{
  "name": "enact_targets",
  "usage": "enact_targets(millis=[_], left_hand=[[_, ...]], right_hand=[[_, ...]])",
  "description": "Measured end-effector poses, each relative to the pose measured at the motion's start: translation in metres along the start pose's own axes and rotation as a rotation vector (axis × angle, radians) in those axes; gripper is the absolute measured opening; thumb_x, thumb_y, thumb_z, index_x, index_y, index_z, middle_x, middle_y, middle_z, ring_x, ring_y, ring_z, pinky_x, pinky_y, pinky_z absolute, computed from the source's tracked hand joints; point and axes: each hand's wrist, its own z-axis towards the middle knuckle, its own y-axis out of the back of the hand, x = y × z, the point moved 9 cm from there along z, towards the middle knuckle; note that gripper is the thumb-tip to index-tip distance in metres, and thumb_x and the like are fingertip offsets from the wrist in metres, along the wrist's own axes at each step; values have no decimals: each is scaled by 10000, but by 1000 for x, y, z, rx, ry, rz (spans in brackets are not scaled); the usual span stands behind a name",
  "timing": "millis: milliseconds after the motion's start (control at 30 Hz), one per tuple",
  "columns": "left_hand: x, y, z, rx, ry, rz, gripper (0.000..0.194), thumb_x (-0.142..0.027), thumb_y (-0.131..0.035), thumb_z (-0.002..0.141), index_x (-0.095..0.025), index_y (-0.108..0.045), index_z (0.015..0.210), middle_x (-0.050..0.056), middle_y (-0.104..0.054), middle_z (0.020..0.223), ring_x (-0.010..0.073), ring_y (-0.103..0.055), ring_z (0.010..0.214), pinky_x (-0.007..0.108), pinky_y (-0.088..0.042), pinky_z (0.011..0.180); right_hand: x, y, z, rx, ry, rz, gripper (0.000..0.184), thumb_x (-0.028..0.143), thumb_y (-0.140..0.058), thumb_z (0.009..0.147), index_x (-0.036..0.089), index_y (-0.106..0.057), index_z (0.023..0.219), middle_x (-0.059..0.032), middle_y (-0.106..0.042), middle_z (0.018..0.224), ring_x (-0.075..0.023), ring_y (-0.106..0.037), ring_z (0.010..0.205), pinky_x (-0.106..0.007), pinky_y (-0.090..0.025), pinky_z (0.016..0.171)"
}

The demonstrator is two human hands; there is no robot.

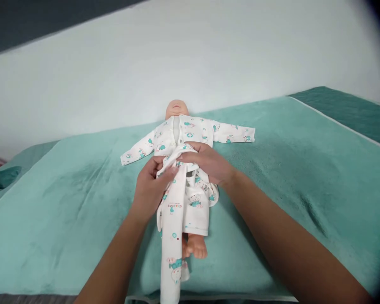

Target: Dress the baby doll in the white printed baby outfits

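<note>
A baby doll (176,108) lies on its back on a teal towel (272,169), head toward the wall. It wears a white printed top (190,131) with both sleeves spread out. My left hand (150,185) is closed on the waistband of white printed trousers (172,236) at the doll's belly. My right hand (209,162) grips the same waistband from the other side, fingers curled over the fabric. One trouser leg hangs long and empty toward me. A bare doll foot (196,247) sticks out below the other leg.
The towel covers a padded surface against a white wall (177,55). A darker green mat (351,112) shows at the far right, and a teal fold (3,176) at the far left. The front edge of the surface runs along the bottom.
</note>
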Motion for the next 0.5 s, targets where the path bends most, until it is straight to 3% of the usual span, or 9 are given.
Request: enact_targets(millis=[100, 200, 333, 433, 500], left_hand=[[11, -2, -12, 63, 101, -25, 359, -346, -834, 694, -209, -653, 972, -17, -656, 783, 122, -581, 635, 217, -467, 563], [8, 2, -16, -22, 100, -148, 336, -413, -750, 788, -205, -640, 1027, -9, -655, 751, 116, -568, 574, 230, -466, 539], [-6, 1, -11, -97, 18, -246, 327, -437, -718, 819, -199, -617, 1020, 14, -686, 849, 129, -619, 649, 241, -489, 608], [-7, 1, -7, -114, 15, -229, 310, -445, -721, 814, -198, -612, 968, 3, -685, 833, 133, -631, 673, 238, -489, 633], [-4, 2, -5, -97, 32, -202, 321, -461, -713, 815, -202, -622, 982, -1, -686, 811, 139, -633, 676, 240, -484, 633]], right_hand=[[1, 2, 0, -33, 8, 88, 223, 347, -749, 752, 191, -670, 890, -15, -698, 839, -170, -652, 764, -272, -512, 682], [5, -4, -1, -18, 37, 29, 300, 424, -744, 772, 193, -668, 946, -21, -698, 872, -170, -648, 780, -270, -510, 671], [14, -28, -9, 216, 79, -296, 382, 399, -808, 710, 199, -687, 1011, -22, -713, 972, -197, -655, 895, -293, -513, 761], [8, -41, -20, 400, 5, -522, 365, 411, -813, 696, 204, -717, 981, -17, -731, 966, -214, -664, 896, -305, -509, 763], [4, -42, -24, 447, -33, -574, 351, 431, -798, 707, 204, -724, 964, -16, -737, 951, -219, -666, 883, -307, -505, 745]])
